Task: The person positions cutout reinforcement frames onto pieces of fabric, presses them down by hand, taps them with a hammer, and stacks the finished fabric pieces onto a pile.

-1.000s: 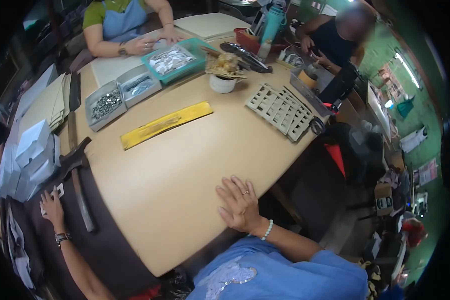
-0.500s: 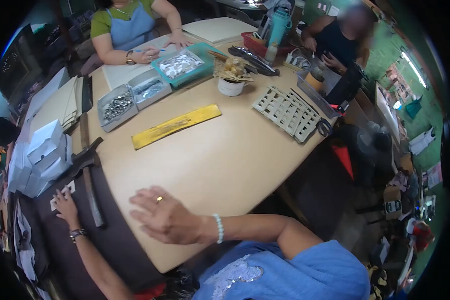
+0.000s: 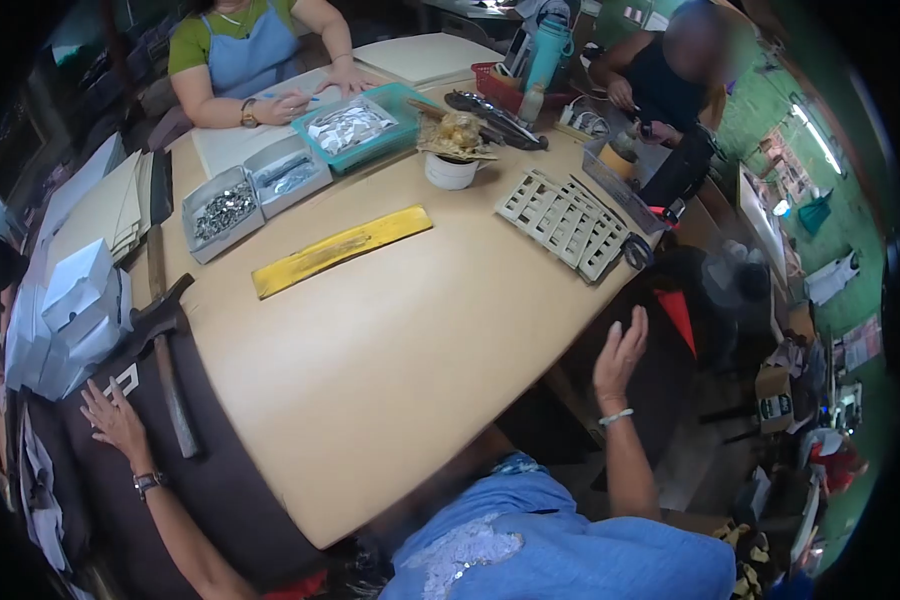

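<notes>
**Currently, the left fingers lie spread at a small pale frame; the right hand is raised past the table edge**

A worker's left hand [image 3: 120,425] is palm down over a dark surface [image 3: 225,490], fingers apart and flat. A pale frame [image 3: 133,376] with an opening in its middle lies at those fingertips, partly behind them. The fingers overlap its near edge, but whether they press on it cannot be told. They are not clamped on anything visible.

To the right of these fingers lie two hammers [image 3: 176,400], their heads close together. Just beyond the fingertips is a stack of white boxes [image 3: 78,280].

The right hand [image 3: 618,365] is upright, its fingers extended and mostly together, with nothing visible in them. Farther ahead of them, on the tabletop [image 3: 370,400], are slotted pale plates [image 3: 565,225]; well to their left lies a yellow strip [image 3: 342,250].

The step in hand appears to be placing or steadying the frame with the left hand alone. As a judgement, picking it up would call for those flat fingers to curl under an edge; two-handed work would call for the right hand to come across.
</notes>
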A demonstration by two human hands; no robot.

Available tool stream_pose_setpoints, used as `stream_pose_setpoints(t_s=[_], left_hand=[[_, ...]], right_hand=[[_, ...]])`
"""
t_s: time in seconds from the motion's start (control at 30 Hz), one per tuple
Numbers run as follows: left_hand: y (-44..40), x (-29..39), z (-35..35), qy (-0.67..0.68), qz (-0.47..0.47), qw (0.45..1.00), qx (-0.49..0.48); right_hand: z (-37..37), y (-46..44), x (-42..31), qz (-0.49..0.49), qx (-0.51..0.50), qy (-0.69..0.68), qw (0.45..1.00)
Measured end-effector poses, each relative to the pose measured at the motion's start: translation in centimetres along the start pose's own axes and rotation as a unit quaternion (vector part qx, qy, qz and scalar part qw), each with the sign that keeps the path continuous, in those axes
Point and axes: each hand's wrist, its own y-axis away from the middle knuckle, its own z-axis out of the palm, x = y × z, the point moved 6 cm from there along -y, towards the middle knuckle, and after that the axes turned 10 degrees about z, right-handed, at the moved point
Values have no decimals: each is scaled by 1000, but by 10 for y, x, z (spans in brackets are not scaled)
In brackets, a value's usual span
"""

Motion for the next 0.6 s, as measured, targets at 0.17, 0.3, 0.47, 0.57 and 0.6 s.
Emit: stream_pose_setpoints(t_s=[0.17, 0.3, 0.47, 0.57, 0.6], left_hand=[[12, 58, -82, 95, 78, 992, 41], [57, 134, -168, 175, 173, 969, 8], [122, 217, -224, 292, 225, 928, -49], [157, 259, -232, 387, 214, 890, -110], [165, 274, -234, 417, 203, 876, -133]], right_hand=[[32, 16, 124, 149, -151, 245, 946], [51, 56, 151, 110, -199, 268, 936], [47, 48, 158, 198, -180, 145, 952], [33, 31, 184, 333, -125, -72, 932], [28, 26, 194, 379, -90, -165, 906]])
